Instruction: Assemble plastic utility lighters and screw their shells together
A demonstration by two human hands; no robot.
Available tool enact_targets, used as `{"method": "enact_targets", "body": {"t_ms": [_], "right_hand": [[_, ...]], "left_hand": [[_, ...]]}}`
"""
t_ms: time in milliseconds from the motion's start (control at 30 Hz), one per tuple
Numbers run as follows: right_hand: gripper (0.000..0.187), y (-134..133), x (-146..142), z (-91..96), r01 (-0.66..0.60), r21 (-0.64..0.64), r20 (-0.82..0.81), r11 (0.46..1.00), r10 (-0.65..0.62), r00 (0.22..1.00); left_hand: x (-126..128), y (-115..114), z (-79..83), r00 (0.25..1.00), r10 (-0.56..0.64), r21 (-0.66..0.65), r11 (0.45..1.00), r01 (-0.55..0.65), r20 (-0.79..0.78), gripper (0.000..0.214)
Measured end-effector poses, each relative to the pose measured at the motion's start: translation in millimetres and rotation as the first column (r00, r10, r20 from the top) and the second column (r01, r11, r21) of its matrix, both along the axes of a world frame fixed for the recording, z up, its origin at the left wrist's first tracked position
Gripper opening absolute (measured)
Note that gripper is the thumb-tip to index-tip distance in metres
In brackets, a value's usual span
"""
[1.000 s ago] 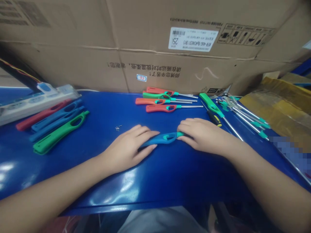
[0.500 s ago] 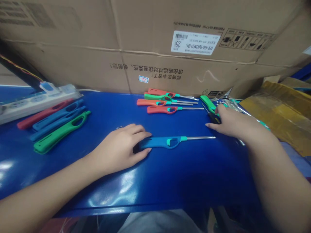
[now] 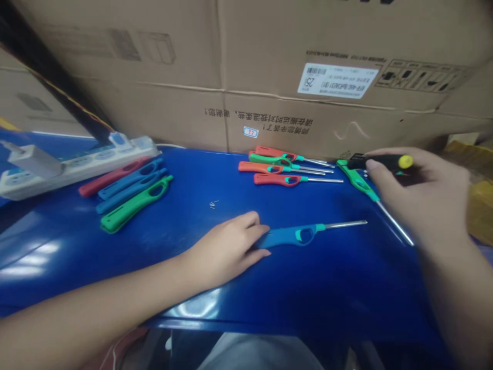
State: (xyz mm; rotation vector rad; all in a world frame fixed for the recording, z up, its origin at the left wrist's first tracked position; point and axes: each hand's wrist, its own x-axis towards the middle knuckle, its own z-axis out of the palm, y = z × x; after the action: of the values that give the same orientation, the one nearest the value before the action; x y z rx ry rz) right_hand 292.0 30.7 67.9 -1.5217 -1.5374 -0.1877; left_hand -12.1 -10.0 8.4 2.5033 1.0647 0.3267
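Note:
My left hand (image 3: 234, 246) is closed round the handle end of a blue long-necked lighter (image 3: 283, 237), which lies on the table with its metal tube pointing right. My right hand (image 3: 427, 190), raised at the right, grips a screwdriver (image 3: 385, 162) with a black handle and a yellow end; its shaft cannot be made out. Just left of that hand, a green lighter (image 3: 358, 180) lies slantwise. Several small screws (image 3: 213, 204) are scattered behind my left hand.
Several red, orange and green lighters (image 3: 275, 179) lie by the cardboard box (image 3: 265, 46). Handle shells in red, blue and green (image 3: 134, 204) rest at left beside a white power strip (image 3: 87, 163). Yellowish packaging (image 3: 479, 192) is at far right. The table's front edge (image 3: 231, 329) runs below.
My right hand has lifted the screwdriver from beside the green lighter and turned it. My left hand keeps its hold on the blue lighter. The view has shifted left.

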Motion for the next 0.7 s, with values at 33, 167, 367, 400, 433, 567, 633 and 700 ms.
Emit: {"method": "enact_targets", "body": {"t_ms": [33, 167, 367, 400, 433, 567, 633, 700], "right_hand": [[0.019, -5, -11, -1.7, -0.155, -0.038, -0.050, 0.987, 0.153, 0.987], [0.021, -17, -61, -13.3, -0.545, -0.259, -0.116, 0.798, 0.534, 0.837], [0.028, -15, -107, -25.5, -0.667, -0.436, -0.266, 0.605, 0.621, 0.737], [0.027, -14, -111, -26.4, -0.669, -0.426, -0.261, 0.609, 0.626, 0.735], [0.026, -13, -113, -27.3, -0.674, -0.417, -0.262, 0.610, 0.629, 0.732], [0.027, -11, -119, -32.0, -0.705, -0.425, -0.321, 0.568, 0.633, 0.704], [0.027, -11, -121, -34.0, -0.713, -0.422, -0.336, 0.560, 0.634, 0.697], [0.025, -12, -121, -34.1, -0.707, -0.393, -0.362, 0.588, 0.608, 0.707]], "left_hand": [[0, 0, -1.0, 1.000, -0.006, -0.015, 1.000, 0.006, 0.022, 0.040], [0, 1, -5.0, 0.994, -0.009, -0.041, 0.999, 0.014, 0.106, 0.040], [-2, 2, -4.2, 0.992, -0.029, -0.042, 0.999, 0.034, 0.124, 0.042], [-3, 1, -3.3, 0.992, -0.034, -0.032, 0.999, 0.038, 0.123, 0.040], [-3, 1, -2.5, 0.992, -0.038, -0.018, 0.999, 0.041, 0.120, 0.038], [-3, -3, -1.2, 0.995, -0.046, 0.038, 0.998, 0.043, 0.086, 0.039], [-3, -5, -1.4, 0.997, -0.053, 0.063, 0.997, 0.049, 0.063, 0.043], [-3, -5, -1.2, 0.997, -0.057, 0.079, 0.995, 0.053, 0.048, 0.044]]}}
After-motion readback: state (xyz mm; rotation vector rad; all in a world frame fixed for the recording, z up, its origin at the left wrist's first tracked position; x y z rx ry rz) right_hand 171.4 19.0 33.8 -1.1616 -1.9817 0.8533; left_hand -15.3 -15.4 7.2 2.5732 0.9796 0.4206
